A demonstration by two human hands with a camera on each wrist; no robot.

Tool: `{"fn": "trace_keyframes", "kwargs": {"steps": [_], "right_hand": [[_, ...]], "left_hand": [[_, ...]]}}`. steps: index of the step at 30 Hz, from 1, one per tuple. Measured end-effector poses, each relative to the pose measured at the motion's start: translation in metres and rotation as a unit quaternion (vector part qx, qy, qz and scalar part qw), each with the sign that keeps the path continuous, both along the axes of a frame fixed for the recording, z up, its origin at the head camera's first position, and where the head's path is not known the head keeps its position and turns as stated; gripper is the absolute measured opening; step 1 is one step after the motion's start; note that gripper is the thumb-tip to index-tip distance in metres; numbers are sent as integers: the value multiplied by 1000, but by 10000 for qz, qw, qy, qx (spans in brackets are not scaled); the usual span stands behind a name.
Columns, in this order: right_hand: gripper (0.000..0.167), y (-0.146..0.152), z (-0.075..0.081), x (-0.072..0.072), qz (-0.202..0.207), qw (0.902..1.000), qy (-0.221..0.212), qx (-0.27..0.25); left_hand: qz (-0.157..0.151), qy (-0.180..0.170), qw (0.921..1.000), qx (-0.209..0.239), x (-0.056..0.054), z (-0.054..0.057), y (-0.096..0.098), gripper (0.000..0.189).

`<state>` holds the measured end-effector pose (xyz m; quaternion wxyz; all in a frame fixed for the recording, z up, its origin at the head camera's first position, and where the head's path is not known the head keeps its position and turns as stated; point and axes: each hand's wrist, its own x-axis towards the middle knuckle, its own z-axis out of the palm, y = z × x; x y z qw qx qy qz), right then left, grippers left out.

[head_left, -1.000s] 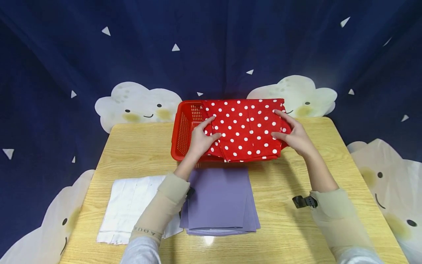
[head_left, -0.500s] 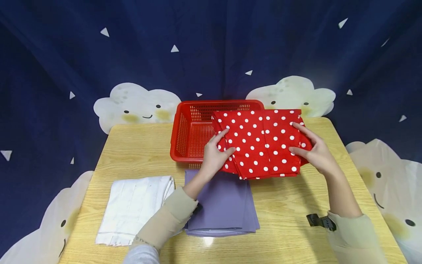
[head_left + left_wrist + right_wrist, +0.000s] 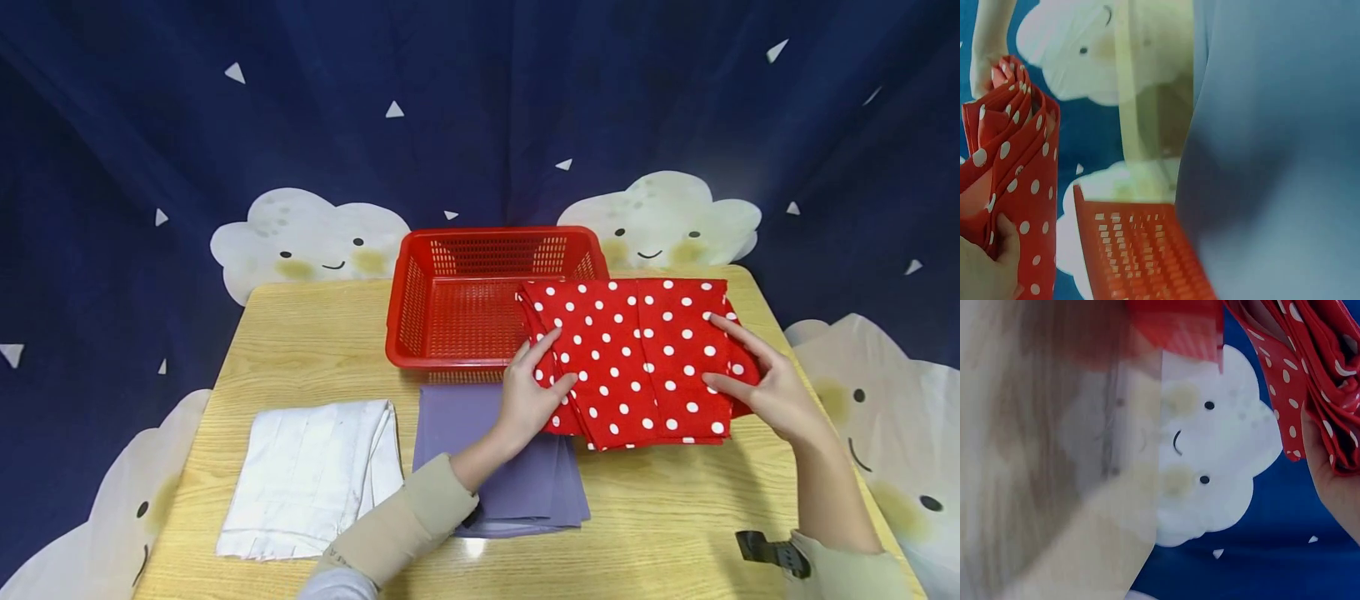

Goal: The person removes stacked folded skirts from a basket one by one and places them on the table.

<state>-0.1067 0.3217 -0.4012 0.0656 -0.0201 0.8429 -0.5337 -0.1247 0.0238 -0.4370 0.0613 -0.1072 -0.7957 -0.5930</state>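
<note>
Between both hands hangs a folded red cloth with white polka dots [image 3: 637, 367], held above the table at the right of the basket. My left hand [image 3: 528, 396] grips its left end, thumb and fingers on the top face. At the opposite end my right hand [image 3: 772, 387] grips the fabric the same way. Several stacked folds of the cloth [image 3: 1038, 162] show edge-on in the left wrist view, and layered folds [image 3: 1329, 381] appear in the right wrist view too. The cloth overlaps the front right corner of a red plastic basket [image 3: 408, 317] in the head view.
The basket stands at the back of the wooden table [image 3: 315, 333]. A folded purple cloth [image 3: 465, 425] lies in front of it, partly under my left forearm. To its left is a folded white cloth [image 3: 307, 475]. A dark blue curtain [image 3: 480, 108] hangs behind the table.
Both hands have carried the polka-dot cloth from over the basket rightward and toward the front. The basket's inside has come into view. The white and purple cloths stay in place.
</note>
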Motion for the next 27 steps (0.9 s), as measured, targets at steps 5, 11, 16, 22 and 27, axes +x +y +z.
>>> {"fn": "trace_keyframes", "kwargs": {"steps": [5,11,16,22,27], "right_hand": [[73,14,-4,15,21,10000,11,79],[74,31,-12,32,48,9999,-17,115],[76,43,-20,43,27,9998,39,167],[77,56,-29,56,-81,9997,-142,184],[76,63,-35,66,-162,9988,-291,348]], "left_hand": [[-68,49,9999,83,14,-11,15,56],[-202,258,9992,218,30,-24,31,57],[-281,467,9982,265,43,-35,43,57],[-307,525,9977,291,56,-47,57,58],[-276,632,9975,158,66,-60,67,58]]}}
